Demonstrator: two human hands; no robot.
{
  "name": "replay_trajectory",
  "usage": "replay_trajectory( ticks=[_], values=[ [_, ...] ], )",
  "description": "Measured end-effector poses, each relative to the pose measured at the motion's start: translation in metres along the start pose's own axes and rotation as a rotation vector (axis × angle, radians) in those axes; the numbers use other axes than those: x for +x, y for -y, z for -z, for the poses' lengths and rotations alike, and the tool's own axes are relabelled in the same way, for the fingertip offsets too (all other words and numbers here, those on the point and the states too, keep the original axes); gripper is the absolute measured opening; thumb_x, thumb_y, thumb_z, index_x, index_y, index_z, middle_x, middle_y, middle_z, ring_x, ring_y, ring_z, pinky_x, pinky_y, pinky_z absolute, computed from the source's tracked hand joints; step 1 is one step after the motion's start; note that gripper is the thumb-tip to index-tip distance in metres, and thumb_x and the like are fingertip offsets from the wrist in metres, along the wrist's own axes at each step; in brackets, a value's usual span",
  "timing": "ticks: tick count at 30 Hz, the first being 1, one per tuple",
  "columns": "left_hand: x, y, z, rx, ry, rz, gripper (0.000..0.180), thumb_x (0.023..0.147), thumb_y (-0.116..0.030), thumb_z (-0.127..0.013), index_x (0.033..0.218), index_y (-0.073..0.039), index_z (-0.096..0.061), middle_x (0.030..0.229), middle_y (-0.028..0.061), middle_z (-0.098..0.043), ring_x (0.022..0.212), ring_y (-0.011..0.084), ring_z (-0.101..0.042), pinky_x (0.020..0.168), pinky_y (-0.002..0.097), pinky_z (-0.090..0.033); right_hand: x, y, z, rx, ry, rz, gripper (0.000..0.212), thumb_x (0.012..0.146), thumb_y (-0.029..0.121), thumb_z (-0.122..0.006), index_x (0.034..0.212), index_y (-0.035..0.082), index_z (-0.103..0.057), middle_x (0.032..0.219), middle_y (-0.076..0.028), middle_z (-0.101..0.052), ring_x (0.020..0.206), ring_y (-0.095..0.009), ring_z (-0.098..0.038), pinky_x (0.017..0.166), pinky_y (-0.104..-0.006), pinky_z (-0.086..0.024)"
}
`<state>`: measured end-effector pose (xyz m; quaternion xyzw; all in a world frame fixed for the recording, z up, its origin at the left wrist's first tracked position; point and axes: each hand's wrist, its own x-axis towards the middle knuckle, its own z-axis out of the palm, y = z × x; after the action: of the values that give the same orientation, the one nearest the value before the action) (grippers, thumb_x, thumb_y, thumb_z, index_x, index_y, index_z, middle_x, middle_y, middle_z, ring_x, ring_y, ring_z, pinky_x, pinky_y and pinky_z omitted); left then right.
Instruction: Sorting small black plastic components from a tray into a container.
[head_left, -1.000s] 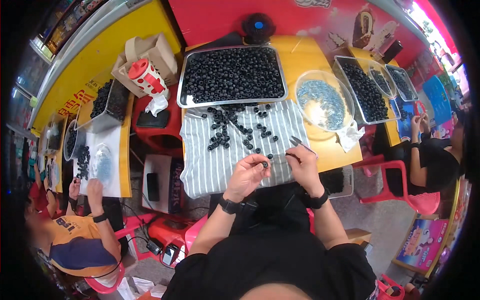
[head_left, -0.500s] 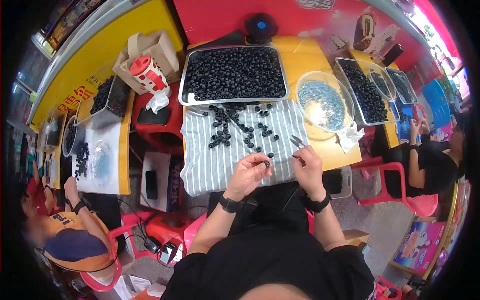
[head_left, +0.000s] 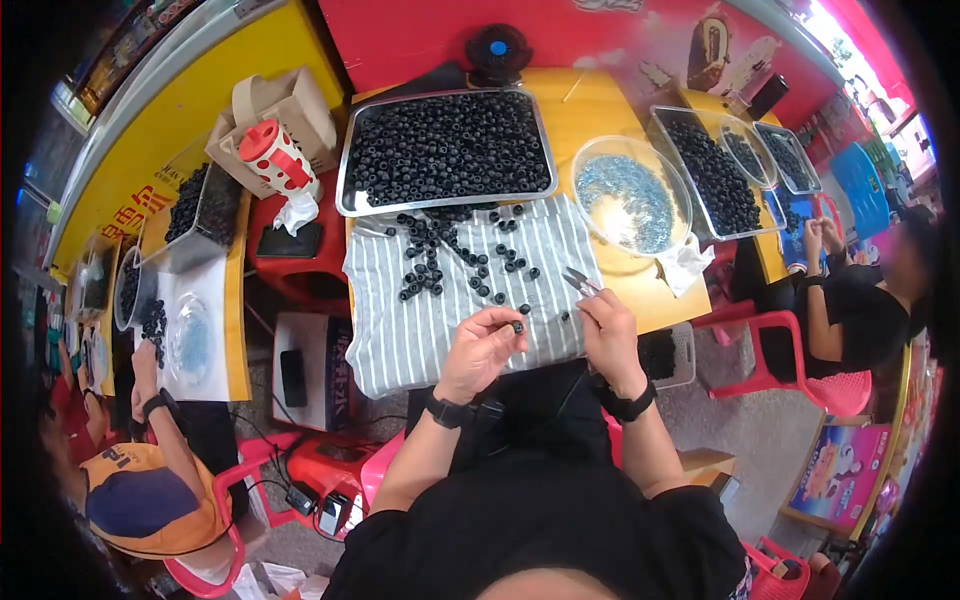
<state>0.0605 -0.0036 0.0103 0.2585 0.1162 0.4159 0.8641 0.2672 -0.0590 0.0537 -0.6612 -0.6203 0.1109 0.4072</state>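
Observation:
My left hand (head_left: 478, 358) pinches a small black ring-shaped part (head_left: 517, 327) between thumb and fingertips, above a grey-and-white striped cloth (head_left: 400, 345). To its right, my right hand (head_left: 612, 335) is closed round a small metal tool with two slim prongs (head_left: 580, 282), their tips pointing up and left; whether it is pliers or tweezers I cannot tell. One more black part (head_left: 565, 316) lies close to the right hand's fingers. Several loose black parts (head_left: 425, 270) are scattered over the cloth beyond my hands.
A metal tray (head_left: 550, 188) full of black parts stands behind the cloth. Right of it sits a round clear tub (head_left: 683, 185) of small shiny bluish pieces, with crumpled tissue (head_left: 685, 265) beside it. A small black fan (head_left: 498, 52) stands at the back. Other people work at both sides.
The view has shifted slightly, so the table sits a little further left. My left hand still pinches the black part, and the right still holds the tool. A loose part now shows beside the right hand.

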Motion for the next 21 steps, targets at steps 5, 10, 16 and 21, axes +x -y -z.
replay_trajectory(
  ticks=[5,10,16,21],
  values=[
    [-0.001,0.000,0.000,0.004,-0.006,-0.003,0.021,0.091,-0.003,-0.060,0.111,0.003,-0.061,0.097,0.0098,-0.065,0.083,0.0181,-0.063,0.077,0.0320,-0.052,0.003,0.007,0.001,-0.100,0.105,0.057,0.009,0.077,0.000,-0.061,0.084,0.003,-0.065,0.076,-0.014,-0.055,0.072,-0.034,-0.057,0.065,-0.0404,-0.045],
    [-0.001,-0.002,-0.002,0.010,-0.020,0.017,0.018,0.091,-0.002,-0.058,0.108,0.003,-0.061,0.100,0.0108,-0.062,0.082,0.0180,-0.060,0.075,0.0295,-0.050,0.004,0.009,-0.004,0.024,0.140,0.061,0.010,0.077,-0.001,-0.064,0.086,0.002,-0.065,0.075,-0.011,-0.055,0.069,-0.028,-0.056,0.063,-0.0354,-0.044],
    [-0.002,0.000,0.002,-0.008,-0.030,0.024,0.021,0.090,-0.004,-0.061,0.111,0.002,-0.062,0.097,0.0073,-0.065,0.086,0.0163,-0.063,0.077,0.0303,-0.053,-0.005,0.040,-0.013,0.704,0.209,-0.175,0.008,0.080,-0.005,-0.065,0.087,-0.003,-0.063,0.083,-0.006,-0.060,0.074,-0.010,-0.059,0.064,-0.0226,-0.046],
    [-0.003,0.000,0.000,-0.001,-0.014,0.021,0.019,0.090,-0.003,-0.061,0.108,0.003,-0.064,0.104,0.0092,-0.062,0.086,0.0160,-0.060,0.075,0.0281,-0.050,-0.003,0.048,-0.019,0.697,0.183,-0.089,0.009,0.079,-0.008,-0.064,0.087,-0.004,-0.063,0.082,-0.008,-0.060,0.072,-0.014,-0.061,0.062,-0.0255,-0.049]
  ],
)
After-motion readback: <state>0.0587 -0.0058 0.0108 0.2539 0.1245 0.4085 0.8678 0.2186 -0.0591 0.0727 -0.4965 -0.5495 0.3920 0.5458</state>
